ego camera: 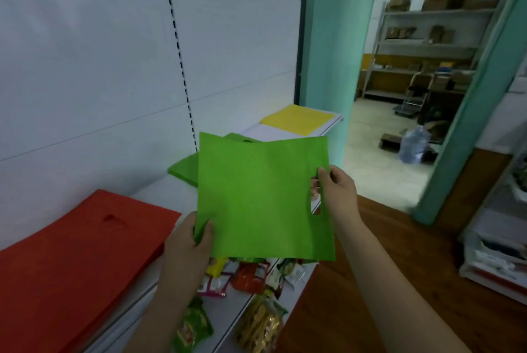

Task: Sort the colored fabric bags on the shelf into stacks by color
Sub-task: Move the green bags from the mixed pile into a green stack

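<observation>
Above white shelf [159, 195], left hand [186, 241] and right hand [338, 190] pinch flat green bag [262, 201] (die-cut handle).

Flat green fabric bags: one held [265, 198], one stack beyond the hands [182, 168]. Red stack [77, 253]: one. Yellow stack [298, 119]: one.

One head-worn wide-angle view looks forward and down, close over the white shelf [159, 195], doorway at right.

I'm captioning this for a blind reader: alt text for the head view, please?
Both hands hold up a green bag, left hand pinching its lower corner, right hand at its handle cutout. On the shelf behind lie red bags, green bags and yellow bags.
</observation>
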Available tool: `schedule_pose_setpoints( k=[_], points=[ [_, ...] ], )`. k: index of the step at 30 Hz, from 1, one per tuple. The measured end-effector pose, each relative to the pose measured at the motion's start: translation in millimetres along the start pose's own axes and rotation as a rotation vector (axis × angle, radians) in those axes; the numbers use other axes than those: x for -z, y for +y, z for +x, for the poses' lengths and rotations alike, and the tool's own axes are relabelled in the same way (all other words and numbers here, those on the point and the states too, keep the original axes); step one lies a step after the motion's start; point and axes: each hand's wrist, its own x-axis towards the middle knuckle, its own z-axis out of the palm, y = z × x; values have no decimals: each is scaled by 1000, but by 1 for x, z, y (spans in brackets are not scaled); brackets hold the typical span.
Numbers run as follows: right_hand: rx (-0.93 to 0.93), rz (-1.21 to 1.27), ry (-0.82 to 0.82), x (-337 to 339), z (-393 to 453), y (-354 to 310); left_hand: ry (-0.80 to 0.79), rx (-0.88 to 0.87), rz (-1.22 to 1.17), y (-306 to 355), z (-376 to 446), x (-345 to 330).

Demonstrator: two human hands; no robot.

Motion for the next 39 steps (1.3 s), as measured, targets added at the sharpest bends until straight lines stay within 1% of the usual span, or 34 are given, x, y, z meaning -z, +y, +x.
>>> schedule_pose_setpoints(
  k=[2,4,7,9,13,16,20,23,26,30,32,33,35,36,37,39],
  points=[
    [10,-40,-17,-24,35,-1,20,24,6,-5,32,-14],
    [49,-113,-36,-48,70,-2,8,74,-16,-7,62,-22],
    [110,-214,-84,-82,122,-4,1,151,-47,-11,103,-35],
    [114,-242,-130,-103,153,1,7,193,-36,-11,121,-42],
    [133,-286,-258,-146,212,19,104,274,47,-19,149,-49],
    [131,-346,-400,-182,253,29,166,360,136,-25,167,-58],
    [167,-456,-578,-225,296,42,262,443,189,-28,184,-74],
    [165,-542,-663,-248,317,57,308,537,327,-36,191,-86],
    [168,-616,-712,-266,330,74,296,681,415,-38,199,-100],
    [197,-650,-808,-280,329,86,323,707,419,-33,209,-114],
    [235,-671,-852,-284,325,83,324,685,444,-30,212,-117],
    [264,-702,-853,-284,320,77,321,672,448,-28,212,-118],
    [401,-745,-751,-286,305,61,327,637,450,-24,212,-118],
    [489,-698,-686,-287,293,49,345,616,457,-22,210,-117],
    [554,-589,-648,-290,279,36,379,587,462,-19,207,-114],
    [621,-311,-690,-298,242,6,480,493,478,-14,197,-105]
  ],
)
